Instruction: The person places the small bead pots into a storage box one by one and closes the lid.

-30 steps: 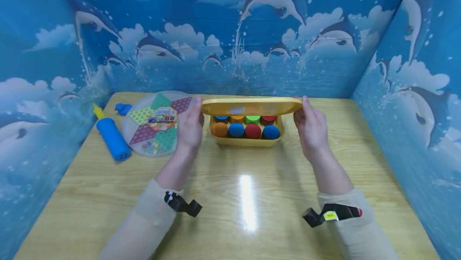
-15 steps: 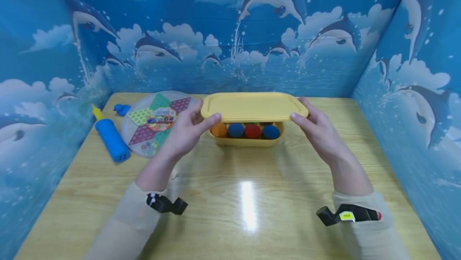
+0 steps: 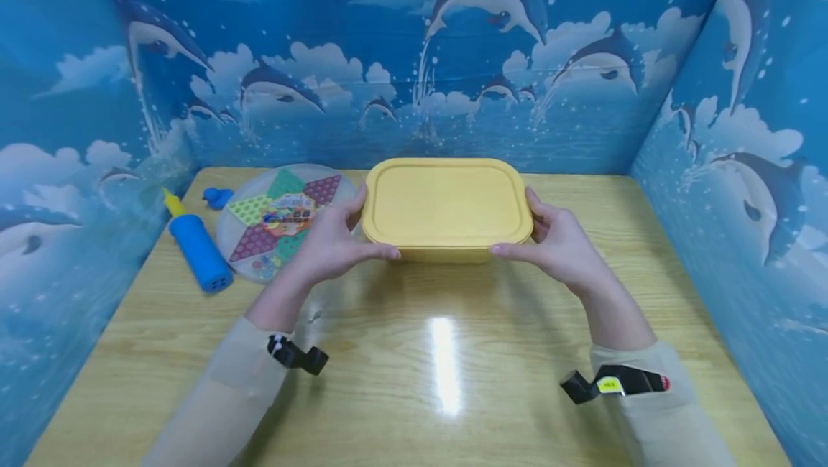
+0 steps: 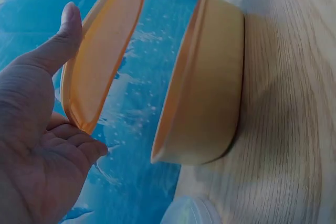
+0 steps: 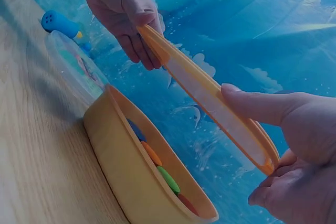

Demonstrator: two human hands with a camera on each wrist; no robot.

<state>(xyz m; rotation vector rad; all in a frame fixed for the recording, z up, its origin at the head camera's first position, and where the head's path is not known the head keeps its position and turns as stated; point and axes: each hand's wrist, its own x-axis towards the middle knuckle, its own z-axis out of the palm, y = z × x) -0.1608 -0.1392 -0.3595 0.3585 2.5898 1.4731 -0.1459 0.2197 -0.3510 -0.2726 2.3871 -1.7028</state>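
Observation:
Both hands hold a yellow plastic lid [image 3: 446, 201] by its two short ends. My left hand [image 3: 330, 241] grips the left end, thumb along the front edge; my right hand [image 3: 559, 244] grips the right end the same way. Beneath it stands the yellow box [image 4: 210, 82] on the table. Both wrist views show a gap between lid and box, with the lid tilted there. From the head, the lid hides nearly the whole box. Round coloured pieces, one of them green [image 5: 168, 179], show inside the box in the right wrist view.
Left of the box lies a round Chinese checkers board [image 3: 259, 208] under a clear cover. A blue pump [image 3: 202, 251] with a yellow tip and a small blue duck [image 3: 217, 197] lie beyond it. A dolphin-print backdrop [image 3: 414, 57] encloses the table's back and sides.
In the head view, the lid has tipped from edge-on to flat and come down toward me over the box, covering the coloured pieces. Both thumbs have moved to its front edge.

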